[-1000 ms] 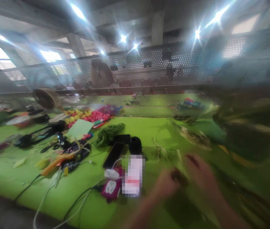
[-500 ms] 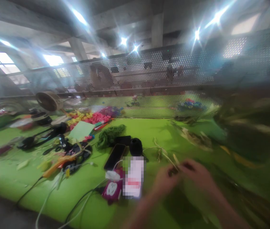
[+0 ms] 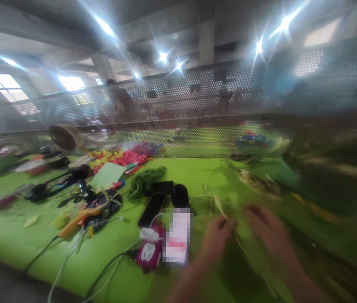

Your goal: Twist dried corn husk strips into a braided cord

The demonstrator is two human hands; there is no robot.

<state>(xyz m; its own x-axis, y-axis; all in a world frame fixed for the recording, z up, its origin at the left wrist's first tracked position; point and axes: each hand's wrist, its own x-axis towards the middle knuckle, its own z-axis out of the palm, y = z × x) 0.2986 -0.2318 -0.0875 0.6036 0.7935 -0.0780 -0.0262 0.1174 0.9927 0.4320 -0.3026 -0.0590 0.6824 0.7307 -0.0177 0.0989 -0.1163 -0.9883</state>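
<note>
My left hand (image 3: pixel 218 235) is closed round a pale dry husk strip (image 3: pixel 220 207), whose upper end sticks out past the fingers. A longer pale strand (image 3: pixel 254 265) trails from beside these fingers toward the lower right. To the right, my right hand (image 3: pixel 265 225) is raised over the green table (image 3: pixel 197 168), apart from the left; its fingers are curled and blurred, and whether they hold anything cannot be made out. Left of my hands lie a lit phone (image 3: pixel 176 235), a dark phone (image 3: pixel 153 209) and a black ball of thread (image 3: pixel 180 195).
An orange glue gun (image 3: pixel 79 221), cables and a purple power adapter (image 3: pixel 149 252) lie at left. Green yarn (image 3: pixel 146 181) and pink and yellow pieces (image 3: pixel 130 157) sit farther back. A perforated metal screen (image 3: pixel 172 105) stands behind; a dark bundle (image 3: pixel 336 164) is at right.
My hands were together at the husk strip; now they are apart. The left has moved slightly left with the strip, and the right slightly up, away from it.
</note>
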